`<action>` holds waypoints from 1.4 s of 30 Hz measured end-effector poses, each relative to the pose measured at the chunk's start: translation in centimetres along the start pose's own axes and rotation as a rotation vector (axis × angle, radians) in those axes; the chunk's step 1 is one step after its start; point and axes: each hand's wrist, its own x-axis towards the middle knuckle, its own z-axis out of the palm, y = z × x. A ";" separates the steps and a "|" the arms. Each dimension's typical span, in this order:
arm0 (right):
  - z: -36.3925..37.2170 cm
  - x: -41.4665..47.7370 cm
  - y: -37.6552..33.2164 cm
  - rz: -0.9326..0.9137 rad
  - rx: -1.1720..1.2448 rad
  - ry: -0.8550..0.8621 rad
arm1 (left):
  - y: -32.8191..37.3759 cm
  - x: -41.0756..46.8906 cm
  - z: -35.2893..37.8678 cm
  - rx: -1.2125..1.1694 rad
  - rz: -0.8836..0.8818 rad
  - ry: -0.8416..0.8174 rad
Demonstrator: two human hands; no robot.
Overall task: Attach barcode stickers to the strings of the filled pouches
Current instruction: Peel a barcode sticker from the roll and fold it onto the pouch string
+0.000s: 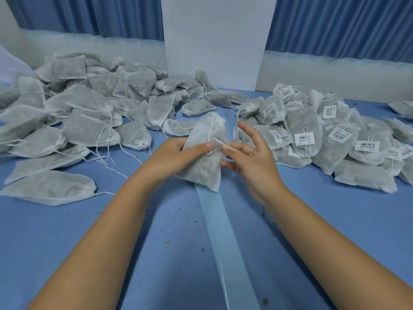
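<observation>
A filled white mesh pouch (205,157) is held above the blue table at the centre. My left hand (178,153) grips its left side, thumb pressed on the front. My right hand (248,157) pinches the pouch's white string loop (215,142) between thumb and forefinger; its other fingers are spread. A pale translucent backing strip (225,242) runs from under the pouch toward me. No loose sticker shows in either hand.
A heap of unlabelled filled pouches (78,117) with loose strings lies at the left. At the right is a heap of pouches with barcode stickers (330,139). A white panel (214,41) stands behind. Crumbs dot the blue table (156,253).
</observation>
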 end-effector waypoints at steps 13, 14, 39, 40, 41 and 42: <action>-0.5 0.6 -1.0 -0.079 -0.051 0.185 | -0.2 0.2 -0.2 -0.033 -0.030 0.058; -0.5 0.6 -1.2 -0.082 -0.036 0.172 | -0.2 0.3 -0.2 -0.024 -0.032 0.054; 0.1 0.1 -0.5 0.106 -0.283 0.042 | -0.1 -0.1 0.3 0.053 0.058 -0.106; 0.1 0.1 -0.4 0.087 -0.304 0.051 | -0.1 -0.1 0.3 0.051 0.063 -0.108; 0.1 0.1 -0.4 0.072 -0.316 0.061 | -0.1 -0.1 0.3 0.050 0.069 -0.109; 0.1 0.1 -0.3 0.058 -0.321 0.069 | 0.0 -0.1 0.3 0.048 0.074 -0.107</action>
